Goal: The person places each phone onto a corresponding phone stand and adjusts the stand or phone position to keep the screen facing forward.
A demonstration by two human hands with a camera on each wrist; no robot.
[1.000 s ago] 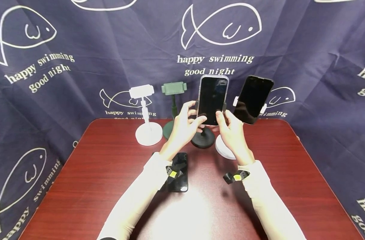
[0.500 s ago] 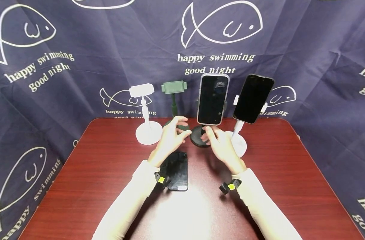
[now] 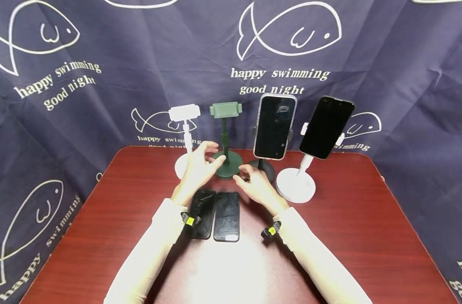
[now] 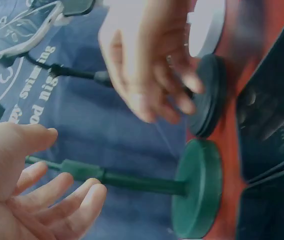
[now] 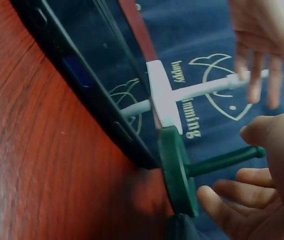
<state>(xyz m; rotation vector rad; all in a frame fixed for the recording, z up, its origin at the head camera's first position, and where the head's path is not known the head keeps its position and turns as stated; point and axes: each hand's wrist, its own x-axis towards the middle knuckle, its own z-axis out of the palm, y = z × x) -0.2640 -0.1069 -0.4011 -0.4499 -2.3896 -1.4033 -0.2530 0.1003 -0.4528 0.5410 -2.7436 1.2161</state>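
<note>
My left hand (image 3: pixel 198 168) is nearest to the green phone stand (image 3: pixel 225 109), at the left of its post, fingers loosely bent and holding nothing. To the right of the green round base (image 4: pixel 199 190), my right hand (image 3: pixel 258 185) hovers low with relaxed fingers and nothing in them. The stand's clamp has no phone in it. Two dark phones lie side by side below the hands: a left phone (image 3: pixel 203 215) and a right phone (image 3: pixel 226 217). In the right wrist view the green base (image 5: pixel 174 172) shows beside the fingertips of my right hand.
A white stand (image 3: pixel 184 112) without a phone stands at the left. Right of the green one, a black stand (image 3: pixel 266 169) bears a pale-cased phone (image 3: pixel 275 126). Farther right, another white stand (image 3: pixel 296 185) bears a tilted black phone (image 3: pixel 327 126). A fish-print cloth (image 3: pixel 200 50) hangs behind the table.
Both hands have let go of the pale-cased phone on the black stand and moved left and down to the green stand. The view has shifted slightly, and both lying phones now show.
</note>
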